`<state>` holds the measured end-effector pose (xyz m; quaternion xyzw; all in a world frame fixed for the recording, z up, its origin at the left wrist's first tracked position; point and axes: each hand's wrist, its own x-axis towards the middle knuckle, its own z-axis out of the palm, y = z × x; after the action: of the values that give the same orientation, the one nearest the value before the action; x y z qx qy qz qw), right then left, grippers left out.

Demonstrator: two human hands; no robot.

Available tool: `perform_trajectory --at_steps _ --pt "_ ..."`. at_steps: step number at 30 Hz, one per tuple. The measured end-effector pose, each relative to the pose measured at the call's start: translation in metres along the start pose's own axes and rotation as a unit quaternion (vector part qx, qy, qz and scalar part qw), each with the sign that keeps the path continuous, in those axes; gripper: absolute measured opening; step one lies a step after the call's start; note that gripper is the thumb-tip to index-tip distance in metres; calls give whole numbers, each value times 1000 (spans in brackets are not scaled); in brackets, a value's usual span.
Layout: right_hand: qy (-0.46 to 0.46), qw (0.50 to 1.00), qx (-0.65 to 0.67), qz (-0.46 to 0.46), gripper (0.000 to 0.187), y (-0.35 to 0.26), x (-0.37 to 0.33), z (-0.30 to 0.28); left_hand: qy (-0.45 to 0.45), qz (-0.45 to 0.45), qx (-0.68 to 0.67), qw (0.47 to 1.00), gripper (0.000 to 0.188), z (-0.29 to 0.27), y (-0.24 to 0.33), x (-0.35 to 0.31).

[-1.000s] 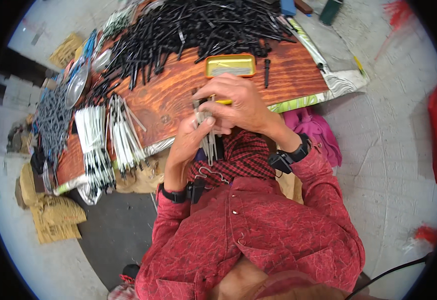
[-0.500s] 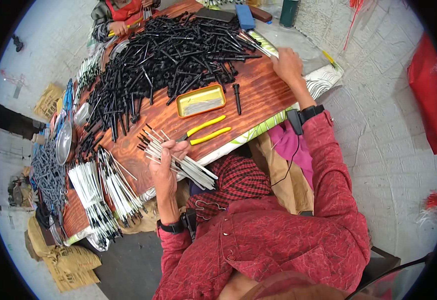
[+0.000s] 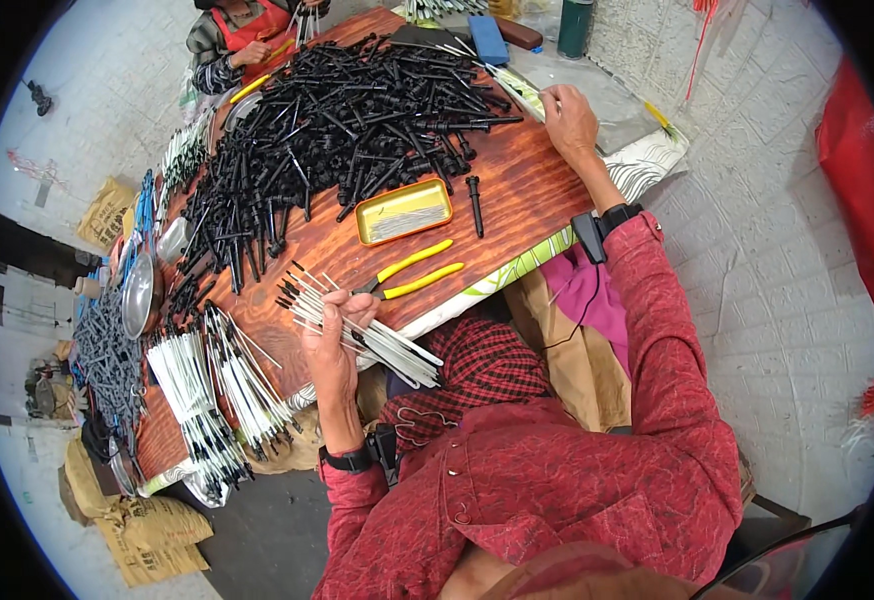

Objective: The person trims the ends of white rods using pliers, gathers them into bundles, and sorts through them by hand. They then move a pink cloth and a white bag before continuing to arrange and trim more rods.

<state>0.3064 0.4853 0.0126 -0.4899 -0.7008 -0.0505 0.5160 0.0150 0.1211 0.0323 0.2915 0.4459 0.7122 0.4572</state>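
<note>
My left hand is closed round a loose bundle of thin white rods with black tips, held over the table's near edge. The dark tips fan out to the upper left. My right hand is at the table's right side, fingers pinched on a few slim white rods that point away to the upper left. Close to the left hand lie pliers with yellow handles. Beyond them is a shallow yellow tin with fine pale pins. A single black slotted piece lies beside the tin.
A large heap of black parts covers the middle of the wooden table. Bundled white rods lie at the left. A blue block and a green bottle stand at the back. Across the table is another person's hand.
The white rods at my right hand have shifted up and away, and that hand has moved slightly toward the far side. My left hand keeps its bundle. The whole view has shifted slightly.
</note>
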Motion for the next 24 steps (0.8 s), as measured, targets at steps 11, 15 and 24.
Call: perform_trajectory --at_steps 11,15,24 --pt "-219 856 408 231 17 -30 -5 -32 15 21 -6 1000 27 0 -6 -5" --pt "-342 753 522 210 17 -97 -34 -60 33 32 -8 999 29 -2 -9 -5" --pt "-540 645 516 160 11 -198 -136 -84 35 92 -89 991 34 10 -2 -2"
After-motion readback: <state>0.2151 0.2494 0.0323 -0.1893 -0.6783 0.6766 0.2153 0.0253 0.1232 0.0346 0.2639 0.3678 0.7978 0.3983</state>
